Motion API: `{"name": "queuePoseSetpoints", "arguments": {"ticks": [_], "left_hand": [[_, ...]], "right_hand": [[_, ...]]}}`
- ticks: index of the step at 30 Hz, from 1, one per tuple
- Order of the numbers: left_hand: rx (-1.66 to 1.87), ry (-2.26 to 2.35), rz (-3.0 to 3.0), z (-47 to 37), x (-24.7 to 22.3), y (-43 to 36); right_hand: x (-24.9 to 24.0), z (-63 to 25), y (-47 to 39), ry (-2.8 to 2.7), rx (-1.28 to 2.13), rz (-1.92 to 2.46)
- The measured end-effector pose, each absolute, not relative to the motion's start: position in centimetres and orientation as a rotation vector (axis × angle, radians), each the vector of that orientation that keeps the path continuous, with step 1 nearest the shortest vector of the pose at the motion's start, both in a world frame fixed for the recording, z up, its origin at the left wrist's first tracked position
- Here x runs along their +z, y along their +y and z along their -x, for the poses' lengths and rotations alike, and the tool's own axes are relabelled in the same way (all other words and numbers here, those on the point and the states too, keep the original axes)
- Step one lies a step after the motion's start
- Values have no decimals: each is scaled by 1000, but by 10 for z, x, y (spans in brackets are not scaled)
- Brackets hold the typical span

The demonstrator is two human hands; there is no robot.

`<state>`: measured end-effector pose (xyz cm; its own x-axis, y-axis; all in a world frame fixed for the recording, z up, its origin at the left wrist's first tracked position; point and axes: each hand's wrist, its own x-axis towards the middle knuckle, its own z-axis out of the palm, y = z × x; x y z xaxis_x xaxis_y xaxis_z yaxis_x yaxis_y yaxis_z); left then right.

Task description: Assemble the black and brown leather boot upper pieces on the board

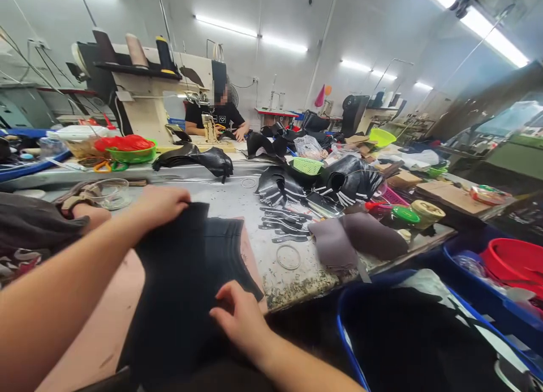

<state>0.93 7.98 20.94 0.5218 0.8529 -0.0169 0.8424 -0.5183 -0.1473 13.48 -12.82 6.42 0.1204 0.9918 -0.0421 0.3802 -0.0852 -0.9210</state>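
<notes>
A large black leather piece (pixel 186 279) lies across a pale pink board (pixel 250 250) in front of me, with stitched-looking ridges along its upper right part. At its top left edge my left hand (pixel 163 205) is closed on the leather, fingertips at a small flap (pixel 198 212) that stands up there. My right hand (pixel 244 318) hovers over or rests lightly on the leather's right side, thumb and forefinger curved and apart with nothing between them. Whether its other fingers touch the leather is hidden.
Black strips (pixel 284 225), a clear ring (pixel 288 257) and brown leather pieces (pixel 360 239) lie on the metal table. A blue bin (pixel 341 324) with dark material stands at the right. Behind, a person (pixel 216 117) works at a sewing machine (pixel 210 129).
</notes>
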Motion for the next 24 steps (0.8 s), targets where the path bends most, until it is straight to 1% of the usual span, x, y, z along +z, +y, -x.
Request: {"name": "queuePoseSetpoints", "arguments": {"ticks": [4, 8, 19, 24], "left_hand": [[351, -1392, 2715, -35, 149, 96], [403, -1362, 2767, -39, 115, 107], [460, -1462, 2787, -54, 102, 125], [373, -1464, 2798, -56, 96, 131]], "right_hand": [[57, -135, -135, -1600, 747, 1853], [54, -144, -134, -1588, 780, 1948], [51, -147, -125, -1559, 828, 1963], [55, -147, -119, -1645, 804, 2017]]}}
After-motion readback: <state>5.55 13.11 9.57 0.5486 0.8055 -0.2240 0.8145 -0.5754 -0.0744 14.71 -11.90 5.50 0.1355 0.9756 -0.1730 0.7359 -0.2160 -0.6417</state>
